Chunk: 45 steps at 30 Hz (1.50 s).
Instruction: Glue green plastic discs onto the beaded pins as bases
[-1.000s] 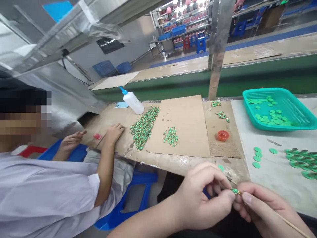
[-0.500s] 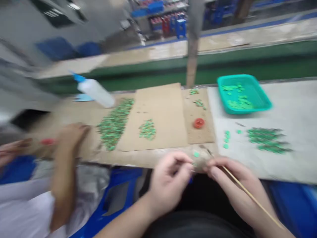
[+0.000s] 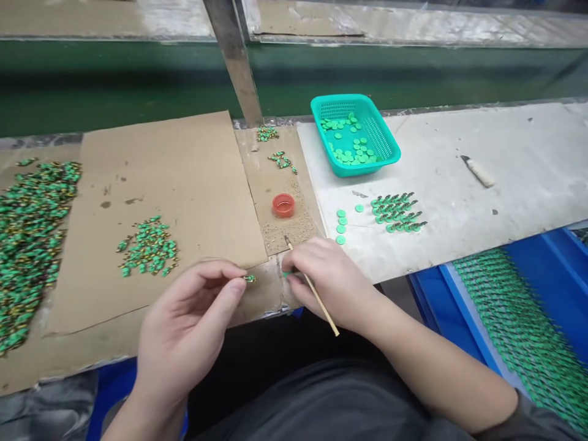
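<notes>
My left hand [image 3: 193, 331] pinches a small green and gold piece [image 3: 249, 278] between thumb and forefinger above the table's front edge. To its right, my right hand [image 3: 328, 285] holds a thin wooden brush [image 3: 321, 305] with a dark tip, and a bit of green shows at its fingertips. Beyond the brush tip is a red cup [image 3: 283, 205] on a strip of cardboard. A loose pile of small green and gold pieces [image 3: 151, 246] lies on the cardboard sheet [image 3: 184, 165] at left. Several green discs [image 3: 340, 222] lie right of the cup, beside rows of discs with dark pieces standing on them [image 3: 397, 212].
A teal basket [image 3: 390, 152] holds green discs at the back. A knife with a pale handle [image 3: 478, 171] lies at right. A large heap of pieces [image 3: 32, 226] is at far left. Below right, a blue crate [image 3: 459, 306] holds rows of green items.
The view has swung right and down, so the bottle and the other person have left it. My hands are farther apart, and the left one now shows a green and gold piece.
</notes>
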Each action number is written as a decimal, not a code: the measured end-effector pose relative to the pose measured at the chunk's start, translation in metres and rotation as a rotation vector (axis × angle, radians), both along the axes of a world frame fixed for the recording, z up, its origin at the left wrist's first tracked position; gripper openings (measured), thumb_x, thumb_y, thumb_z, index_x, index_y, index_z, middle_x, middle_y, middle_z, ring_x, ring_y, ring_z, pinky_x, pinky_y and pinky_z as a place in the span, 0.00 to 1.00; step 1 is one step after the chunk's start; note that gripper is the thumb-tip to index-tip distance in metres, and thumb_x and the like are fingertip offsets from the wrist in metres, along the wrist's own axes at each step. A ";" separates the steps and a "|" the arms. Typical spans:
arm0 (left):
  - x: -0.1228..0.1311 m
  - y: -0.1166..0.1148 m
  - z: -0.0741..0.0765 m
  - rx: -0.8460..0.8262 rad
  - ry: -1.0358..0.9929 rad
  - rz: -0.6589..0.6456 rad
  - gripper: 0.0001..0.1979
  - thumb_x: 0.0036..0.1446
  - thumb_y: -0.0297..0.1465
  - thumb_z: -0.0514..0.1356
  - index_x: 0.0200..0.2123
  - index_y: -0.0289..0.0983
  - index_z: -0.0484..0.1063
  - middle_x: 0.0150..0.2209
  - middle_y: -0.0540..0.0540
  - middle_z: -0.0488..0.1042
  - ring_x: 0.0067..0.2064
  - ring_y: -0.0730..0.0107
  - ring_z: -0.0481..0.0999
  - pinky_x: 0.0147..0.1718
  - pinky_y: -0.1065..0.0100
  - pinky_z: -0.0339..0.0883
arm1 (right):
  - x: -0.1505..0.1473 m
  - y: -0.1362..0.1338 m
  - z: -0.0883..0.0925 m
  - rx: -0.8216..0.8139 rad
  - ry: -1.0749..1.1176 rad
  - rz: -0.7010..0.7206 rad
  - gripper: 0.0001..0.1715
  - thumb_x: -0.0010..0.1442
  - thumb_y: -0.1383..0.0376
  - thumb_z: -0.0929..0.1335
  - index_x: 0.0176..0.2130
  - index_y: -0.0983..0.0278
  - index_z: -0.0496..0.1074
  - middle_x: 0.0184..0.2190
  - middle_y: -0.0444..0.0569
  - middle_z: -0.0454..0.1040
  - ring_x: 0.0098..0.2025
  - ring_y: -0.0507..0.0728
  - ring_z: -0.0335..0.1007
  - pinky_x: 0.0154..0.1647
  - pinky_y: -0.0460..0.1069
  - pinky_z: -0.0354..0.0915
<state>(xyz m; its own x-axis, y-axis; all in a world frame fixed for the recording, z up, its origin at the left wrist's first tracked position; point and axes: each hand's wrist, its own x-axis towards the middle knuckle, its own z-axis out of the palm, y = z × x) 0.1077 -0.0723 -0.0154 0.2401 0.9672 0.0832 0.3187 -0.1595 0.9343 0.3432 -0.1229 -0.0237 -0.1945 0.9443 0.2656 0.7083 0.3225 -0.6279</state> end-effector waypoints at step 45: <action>0.025 0.013 -0.012 0.403 0.325 -0.283 0.03 0.72 0.33 0.70 0.45 0.46 0.85 0.40 0.53 0.86 0.37 0.74 0.82 0.37 0.70 0.73 | 0.045 -0.034 0.017 0.185 0.282 -0.178 0.07 0.81 0.68 0.71 0.56 0.58 0.76 0.53 0.47 0.89 0.51 0.56 0.89 0.56 0.52 0.83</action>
<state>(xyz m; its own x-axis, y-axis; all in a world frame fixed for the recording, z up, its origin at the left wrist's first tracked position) 0.1331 -0.0594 -0.0276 0.5587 0.7693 0.3100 0.4720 -0.6023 0.6439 0.3884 -0.1568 -0.0070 0.0732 0.8877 0.4545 0.5711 0.3363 -0.7488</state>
